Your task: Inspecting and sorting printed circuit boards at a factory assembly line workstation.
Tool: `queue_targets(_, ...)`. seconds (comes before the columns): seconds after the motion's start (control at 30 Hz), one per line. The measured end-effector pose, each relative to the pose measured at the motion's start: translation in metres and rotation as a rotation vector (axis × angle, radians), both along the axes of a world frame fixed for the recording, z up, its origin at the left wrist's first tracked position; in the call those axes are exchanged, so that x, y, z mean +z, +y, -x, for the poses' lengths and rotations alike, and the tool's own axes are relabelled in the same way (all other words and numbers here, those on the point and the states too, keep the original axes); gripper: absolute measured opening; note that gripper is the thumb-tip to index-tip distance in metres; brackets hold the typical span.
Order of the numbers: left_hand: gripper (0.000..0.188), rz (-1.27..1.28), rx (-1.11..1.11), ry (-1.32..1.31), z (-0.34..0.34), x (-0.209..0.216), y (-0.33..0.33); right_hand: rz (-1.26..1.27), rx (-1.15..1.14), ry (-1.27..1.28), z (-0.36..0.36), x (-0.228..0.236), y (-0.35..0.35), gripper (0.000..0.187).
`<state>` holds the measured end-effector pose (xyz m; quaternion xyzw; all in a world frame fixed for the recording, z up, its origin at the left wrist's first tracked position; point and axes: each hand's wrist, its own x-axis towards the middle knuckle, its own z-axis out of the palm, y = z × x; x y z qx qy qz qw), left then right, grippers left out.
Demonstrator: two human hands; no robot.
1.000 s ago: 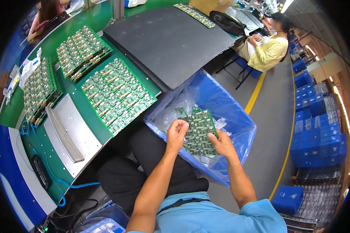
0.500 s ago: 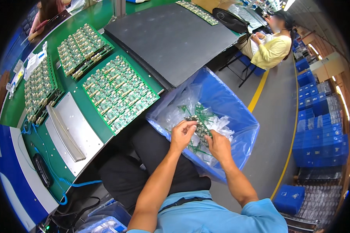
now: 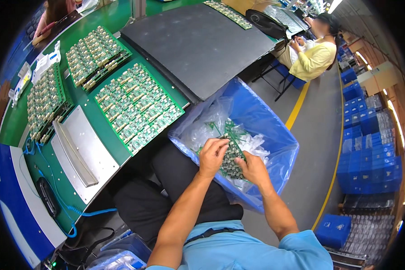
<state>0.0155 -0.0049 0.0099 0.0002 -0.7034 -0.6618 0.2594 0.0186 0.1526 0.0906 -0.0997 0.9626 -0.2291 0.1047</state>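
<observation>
Over the blue bin (image 3: 274,180), a circuit board panel (image 3: 232,157) packed with small parts is held up between my hands. My left hand (image 3: 213,155) pinches its upper left edge, fingers bent together. My right hand (image 3: 254,167) grips the right edge, thumb lying on the face of the board; its other fingers are partly hidden. Thin green strips (image 3: 236,129) and crumpled clear plastic lie in the lined bin below the panel. One green sliver rises close to my left fingertips; whether it is attached to the board I cannot tell.
A populated green panel (image 3: 139,108) lies at the table's near edge, with stacked panels (image 3: 96,56) and another stack (image 3: 47,105) behind. A metal fixture with a curved bar (image 3: 76,153) sits left. A black mat (image 3: 198,45) covers the far table. A person in yellow (image 3: 317,56) sits right.
The panel has tilted, so more of its face shows and it hangs lower toward me. My left hand has shifted slightly right; my right hand stays gripping the right edge.
</observation>
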Motion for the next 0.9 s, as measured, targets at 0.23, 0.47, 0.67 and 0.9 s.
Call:
queue_targets(0.23,0.012,0.075,0.047,0.087,0.000,-0.005,-0.001,-0.013,0.115,-0.048,0.000,0.005,0.003,0.024)
queue_targets(0.47,0.007,-0.087,0.131,-0.038,0.001,-0.008,0.000,0.013,0.113,-0.152,0.005,0.013,0.011,0.024)
queue_targets(0.67,0.016,-0.086,0.244,-0.033,0.009,-0.036,-0.005,0.342,-0.009,-0.225,0.021,0.015,0.029,0.029)
queue_targets(0.9,0.015,-0.242,0.192,-0.102,0.008,-0.030,-0.003,0.531,-0.082,-0.276,0.031,0.017,0.052,0.031)
